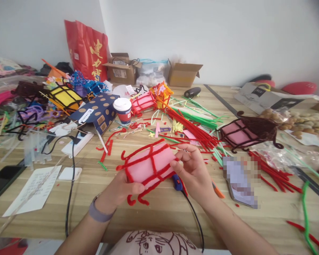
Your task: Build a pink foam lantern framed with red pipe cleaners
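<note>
A pink paper lantern with a frame of red pipe cleaners is held up off the table between my two hands. My left hand grips its lower left end, thumb on the pink panel, near the curled red feet. With thumb and fingertips my right hand pinches the right end, at the red edge. Under that hand lies a blue glue gun with a black cord, partly hidden. Beyond the hands is a bundle of red pipe cleaners. To the right sits a brown-framed pink lantern.
A paper cup with a white lid stands beside a dotted blue box. A phone lies on the right, a black phone on the left. Another red pipe-cleaner bundle is far right. A black cable crosses the left side.
</note>
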`<state>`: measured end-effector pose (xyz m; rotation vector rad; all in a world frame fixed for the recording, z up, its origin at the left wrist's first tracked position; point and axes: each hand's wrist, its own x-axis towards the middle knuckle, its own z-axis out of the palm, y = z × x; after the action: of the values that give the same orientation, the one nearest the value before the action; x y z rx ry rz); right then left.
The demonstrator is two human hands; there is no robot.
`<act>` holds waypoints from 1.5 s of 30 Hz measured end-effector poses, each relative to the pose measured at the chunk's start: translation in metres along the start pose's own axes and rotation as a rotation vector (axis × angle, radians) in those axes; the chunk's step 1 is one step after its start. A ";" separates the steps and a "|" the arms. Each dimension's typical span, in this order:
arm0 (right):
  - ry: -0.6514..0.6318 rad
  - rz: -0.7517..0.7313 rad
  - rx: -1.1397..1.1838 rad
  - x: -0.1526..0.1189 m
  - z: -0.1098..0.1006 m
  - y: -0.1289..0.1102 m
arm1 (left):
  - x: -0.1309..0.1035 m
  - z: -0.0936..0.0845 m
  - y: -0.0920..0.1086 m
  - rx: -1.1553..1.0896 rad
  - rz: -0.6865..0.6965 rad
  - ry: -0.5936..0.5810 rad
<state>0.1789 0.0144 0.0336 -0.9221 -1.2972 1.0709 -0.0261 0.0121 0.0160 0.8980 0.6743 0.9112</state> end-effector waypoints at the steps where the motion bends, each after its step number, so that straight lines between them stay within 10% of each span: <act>1: 0.004 0.003 0.006 0.001 0.000 0.000 | 0.000 0.001 0.000 -0.007 -0.007 -0.007; 24: 0.102 0.045 0.002 0.012 0.003 0.000 | 0.003 0.000 -0.002 -0.055 0.031 0.072; 33: 0.237 0.189 0.171 0.021 -0.006 -0.012 | -0.001 -0.020 -0.016 0.194 0.388 -0.086; 45: 0.220 0.172 0.205 0.015 -0.006 -0.010 | 0.002 0.012 -0.010 0.337 0.123 -0.011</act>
<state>0.1855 0.0268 0.0470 -0.9773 -0.9218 1.1753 -0.0119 0.0061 0.0128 1.2548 0.7833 0.9156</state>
